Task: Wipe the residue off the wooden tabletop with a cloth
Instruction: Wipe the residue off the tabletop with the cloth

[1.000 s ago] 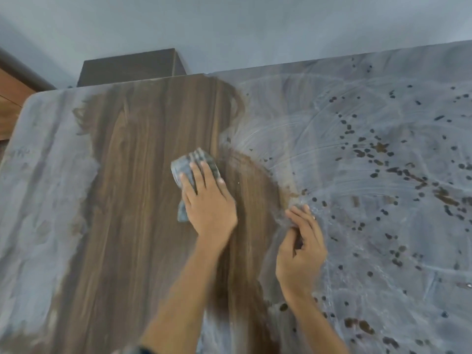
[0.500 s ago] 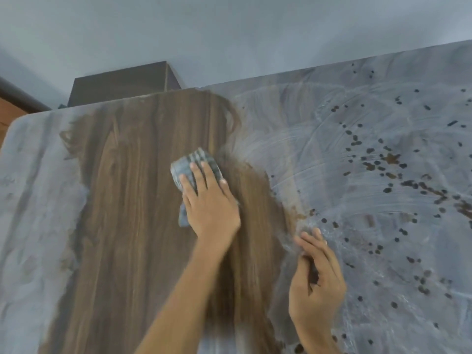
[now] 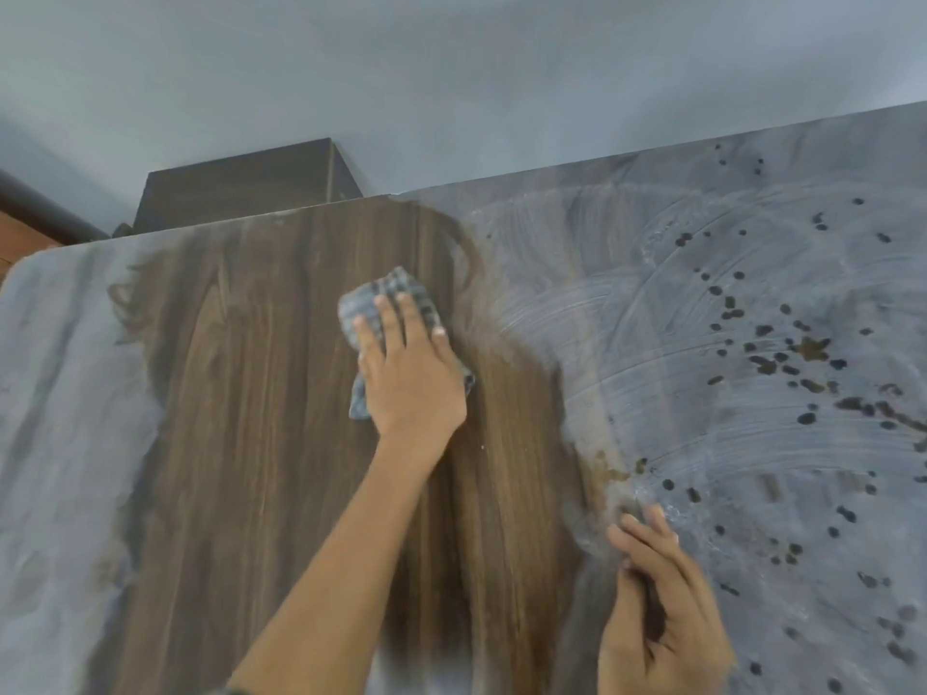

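The wooden tabletop (image 3: 261,393) shows dark bare grain down its middle. Grey-white residue (image 3: 702,393) with swirl marks and dark specks covers the right part, and a second residue patch (image 3: 60,393) covers the left side. My left hand (image 3: 411,378) presses a crumpled grey checked cloth (image 3: 386,293) flat onto the bare wood, fingers straight, near the residue's left border. My right hand (image 3: 667,619) rests at the near right, its loosely bent fingertips touching the table at the residue's edge and holding nothing.
A dark brown box-like cabinet (image 3: 241,193) stands behind the table's far edge at the left. A plain grey wall (image 3: 501,82) rises behind the table. A strip of brown wood (image 3: 20,228) shows at the far left.
My left hand has slid the cloth a little toward the table's far edge. My right hand has drawn back toward me along the residue's border. The view has tilted upward.
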Tool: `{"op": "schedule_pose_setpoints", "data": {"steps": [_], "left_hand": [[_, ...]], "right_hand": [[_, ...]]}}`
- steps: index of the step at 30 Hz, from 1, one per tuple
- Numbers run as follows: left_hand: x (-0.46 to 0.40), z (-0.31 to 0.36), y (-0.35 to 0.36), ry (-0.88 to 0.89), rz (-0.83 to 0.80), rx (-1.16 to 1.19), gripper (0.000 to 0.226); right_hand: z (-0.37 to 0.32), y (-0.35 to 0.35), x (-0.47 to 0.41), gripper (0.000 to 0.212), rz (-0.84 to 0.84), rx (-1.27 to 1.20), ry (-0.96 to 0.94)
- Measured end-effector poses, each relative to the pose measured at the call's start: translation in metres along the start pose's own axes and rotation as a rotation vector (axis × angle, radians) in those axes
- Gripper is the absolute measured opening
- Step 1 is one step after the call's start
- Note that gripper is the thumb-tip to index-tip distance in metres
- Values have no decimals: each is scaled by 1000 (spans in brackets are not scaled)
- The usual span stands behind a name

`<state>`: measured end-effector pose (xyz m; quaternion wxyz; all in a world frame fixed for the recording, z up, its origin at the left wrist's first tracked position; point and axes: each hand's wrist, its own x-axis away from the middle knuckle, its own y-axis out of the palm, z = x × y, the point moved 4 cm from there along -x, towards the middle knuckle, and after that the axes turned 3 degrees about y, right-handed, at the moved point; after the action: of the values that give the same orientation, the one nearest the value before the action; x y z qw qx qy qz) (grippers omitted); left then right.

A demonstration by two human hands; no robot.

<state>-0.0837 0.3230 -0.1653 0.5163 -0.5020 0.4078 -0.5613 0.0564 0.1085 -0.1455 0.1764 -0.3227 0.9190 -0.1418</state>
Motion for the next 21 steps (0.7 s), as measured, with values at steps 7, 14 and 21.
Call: {"op": "schedule_pose_setpoints", "data": {"steps": [7, 14, 21], "left_hand": [[114, 75, 9, 313, 73, 45, 52], [-44, 63, -12, 175, -36, 11, 56], [5, 36, -15, 84, 28, 69, 55]], "right_hand": [[-2, 0, -4, 20, -35, 8, -10], [-1, 5, -2, 22, -111, 3, -50], [5, 19, 1, 39, -253, 316, -105]]}}
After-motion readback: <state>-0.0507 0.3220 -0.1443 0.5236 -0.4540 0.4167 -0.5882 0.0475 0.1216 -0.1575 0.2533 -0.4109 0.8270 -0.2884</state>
